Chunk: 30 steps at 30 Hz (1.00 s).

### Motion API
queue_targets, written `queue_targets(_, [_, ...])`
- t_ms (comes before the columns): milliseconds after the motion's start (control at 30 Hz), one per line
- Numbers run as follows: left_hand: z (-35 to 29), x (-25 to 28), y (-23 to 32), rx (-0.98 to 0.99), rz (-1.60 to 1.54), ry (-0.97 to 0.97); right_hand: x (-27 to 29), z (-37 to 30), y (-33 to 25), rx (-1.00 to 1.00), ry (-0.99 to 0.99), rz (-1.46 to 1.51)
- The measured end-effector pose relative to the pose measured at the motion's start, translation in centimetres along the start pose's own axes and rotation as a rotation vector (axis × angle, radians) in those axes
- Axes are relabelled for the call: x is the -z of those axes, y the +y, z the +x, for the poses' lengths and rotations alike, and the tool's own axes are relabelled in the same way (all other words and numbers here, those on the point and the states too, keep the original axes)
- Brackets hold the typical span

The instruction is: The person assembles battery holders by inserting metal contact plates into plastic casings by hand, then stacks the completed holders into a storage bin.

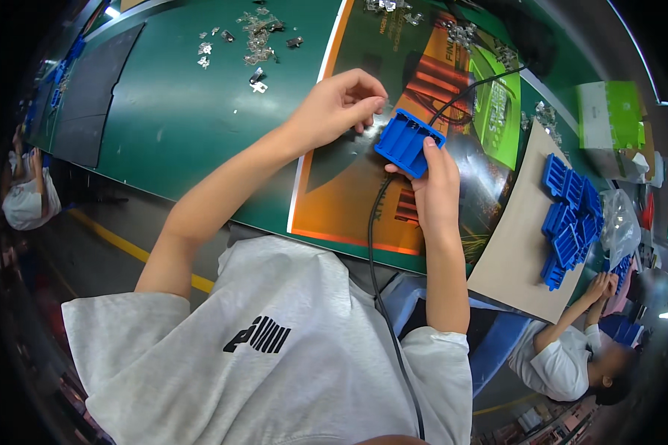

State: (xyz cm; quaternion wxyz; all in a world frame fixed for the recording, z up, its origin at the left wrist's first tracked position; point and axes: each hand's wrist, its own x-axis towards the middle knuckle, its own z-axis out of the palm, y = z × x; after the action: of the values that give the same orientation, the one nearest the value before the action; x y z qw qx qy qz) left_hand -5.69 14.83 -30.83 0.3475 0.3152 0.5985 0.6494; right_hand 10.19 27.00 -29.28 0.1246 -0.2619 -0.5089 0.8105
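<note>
My right hand [438, 178] grips a blue plastic battery holder [406, 141], a small tray with parallel slots, tilted with its open side up. The thumb presses on its right edge, and the other fingers are mostly hidden underneath. Just left of the holder is my left hand [338, 107], its fingers curled and the thumb meeting the index finger. Whatever that pinch holds, if anything, is too small to make out. A gap separates the left fingertips from the holder. Under both hands lies a printed orange and black sheet [349, 211].
Small metal clips [258, 41] lie scattered on the green table [193, 111]. On a cardboard sheet [508, 252] at right sits a pile of blue battery holders [568, 222]. A black cable [375, 267] runs past my right hand. Co-workers [564, 363] sit on both sides.
</note>
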Motion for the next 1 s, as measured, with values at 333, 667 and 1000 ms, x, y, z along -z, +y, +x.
queue_targets(333, [-0.5,-1.0,0.7,-0.417,0.554,0.058,-0.6,-0.3,-0.1,0.003,-0.030,0.033])
queue_targets(667, [-0.9,-1.6,0.8,-0.510,0.560,0.058,-0.2,-0.6,0.6,0.037,-0.129,-0.103])
queue_targets(1000, [-0.5,-1.6,0.6,0.133,-0.197,0.050,-1.2,-0.8,1.7,0.263,-0.087,-0.117])
